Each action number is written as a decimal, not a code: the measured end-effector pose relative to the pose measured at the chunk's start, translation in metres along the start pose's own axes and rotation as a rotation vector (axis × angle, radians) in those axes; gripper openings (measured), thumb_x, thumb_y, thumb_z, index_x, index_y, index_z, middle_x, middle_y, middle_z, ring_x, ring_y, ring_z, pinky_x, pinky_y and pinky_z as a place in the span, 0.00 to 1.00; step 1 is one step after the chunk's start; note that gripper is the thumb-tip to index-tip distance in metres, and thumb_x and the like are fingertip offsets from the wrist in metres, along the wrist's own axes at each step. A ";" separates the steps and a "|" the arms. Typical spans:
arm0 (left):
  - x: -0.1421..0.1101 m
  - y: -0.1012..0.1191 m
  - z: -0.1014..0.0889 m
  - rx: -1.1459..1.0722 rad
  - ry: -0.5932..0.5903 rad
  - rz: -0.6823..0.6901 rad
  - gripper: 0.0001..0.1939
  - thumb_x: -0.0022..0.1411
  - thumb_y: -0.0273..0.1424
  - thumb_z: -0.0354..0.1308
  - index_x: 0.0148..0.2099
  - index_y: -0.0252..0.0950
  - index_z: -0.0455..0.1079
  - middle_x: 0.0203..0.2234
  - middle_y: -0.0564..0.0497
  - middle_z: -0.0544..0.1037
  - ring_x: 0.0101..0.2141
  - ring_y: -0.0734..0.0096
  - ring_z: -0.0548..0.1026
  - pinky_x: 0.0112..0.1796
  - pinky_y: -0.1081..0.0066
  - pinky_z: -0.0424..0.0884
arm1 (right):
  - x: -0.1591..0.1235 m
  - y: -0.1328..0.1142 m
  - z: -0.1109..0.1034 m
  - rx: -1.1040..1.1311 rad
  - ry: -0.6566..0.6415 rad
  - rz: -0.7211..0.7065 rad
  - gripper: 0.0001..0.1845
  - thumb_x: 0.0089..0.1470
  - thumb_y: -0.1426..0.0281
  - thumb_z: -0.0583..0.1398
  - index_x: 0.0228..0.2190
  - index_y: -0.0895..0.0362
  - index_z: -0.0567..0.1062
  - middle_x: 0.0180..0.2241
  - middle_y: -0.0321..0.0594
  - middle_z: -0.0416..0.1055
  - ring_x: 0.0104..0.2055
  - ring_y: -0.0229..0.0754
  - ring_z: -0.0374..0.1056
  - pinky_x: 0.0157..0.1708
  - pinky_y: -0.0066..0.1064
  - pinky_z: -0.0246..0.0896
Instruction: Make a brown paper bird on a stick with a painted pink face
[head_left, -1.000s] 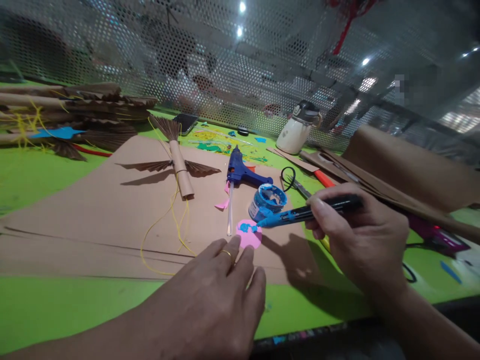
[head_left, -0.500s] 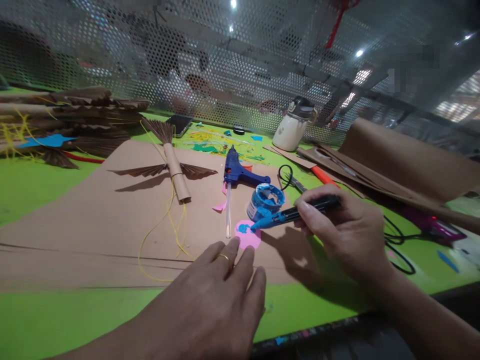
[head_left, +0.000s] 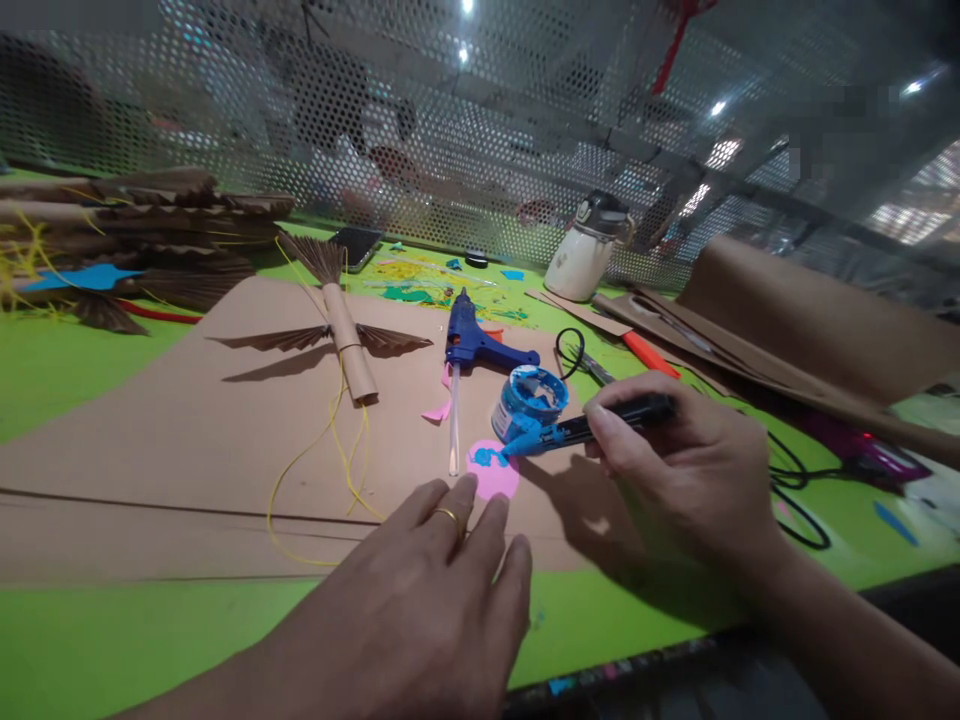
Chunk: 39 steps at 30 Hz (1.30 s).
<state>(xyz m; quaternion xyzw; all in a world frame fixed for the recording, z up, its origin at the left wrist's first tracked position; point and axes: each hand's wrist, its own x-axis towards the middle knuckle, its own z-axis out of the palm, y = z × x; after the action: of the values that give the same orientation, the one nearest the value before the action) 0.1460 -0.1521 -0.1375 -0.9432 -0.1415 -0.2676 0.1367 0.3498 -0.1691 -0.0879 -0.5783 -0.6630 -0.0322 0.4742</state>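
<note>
My right hand (head_left: 686, 465) pinches a black marker (head_left: 577, 430) whose tip end is coated in blue paint. That tip touches a small pink paper circle (head_left: 495, 484), which bears a wavy blue paint mark. My left hand (head_left: 431, 580) lies flat with fingers stretched, its fingertips at the circle's lower edge. Just behind the circle stands an open jar of blue paint (head_left: 529, 400), smeared at the rim. A blue glue gun (head_left: 472, 340) with a clear glue stick lies beyond. Under these is a large sheet of brown paper (head_left: 187, 450).
A rolled-paper bird (head_left: 349, 340) with pleated wings and yellow string lies left of the glue gun. Stacked brown paper pieces (head_left: 150, 220) sit far left. Behind are a phone (head_left: 355, 247), paper scraps and a white bottle (head_left: 581, 250). Scissors (head_left: 592, 366), cardboard and black cables lie right.
The marker tip has shifted very slightly, and the blue paint mark on the pink circle now reaches farther right. My left hand stays in place.
</note>
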 end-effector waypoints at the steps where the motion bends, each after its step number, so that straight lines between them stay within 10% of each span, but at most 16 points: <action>1: 0.000 0.000 0.000 -0.003 0.000 0.000 0.15 0.60 0.27 0.47 0.46 0.31 0.70 0.44 0.37 0.75 0.46 0.51 0.71 0.45 0.53 0.63 | 0.000 0.000 0.000 -0.004 0.004 -0.002 0.01 0.49 0.72 0.61 0.26 0.57 0.72 0.19 0.32 0.71 0.18 0.32 0.65 0.20 0.23 0.61; 39: -0.003 -0.001 0.002 -0.071 0.010 -0.014 0.16 0.61 0.28 0.46 0.47 0.31 0.70 0.45 0.36 0.74 0.46 0.52 0.71 0.46 0.50 0.64 | -0.001 -0.005 0.002 -0.023 0.026 -0.023 0.02 0.48 0.72 0.60 0.25 0.56 0.72 0.19 0.32 0.70 0.18 0.33 0.65 0.20 0.24 0.63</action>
<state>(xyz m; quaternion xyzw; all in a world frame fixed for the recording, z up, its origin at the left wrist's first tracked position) 0.1445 -0.1514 -0.1410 -0.9451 -0.1377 -0.2780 0.1022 0.3443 -0.1701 -0.0869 -0.5757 -0.6629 -0.0526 0.4758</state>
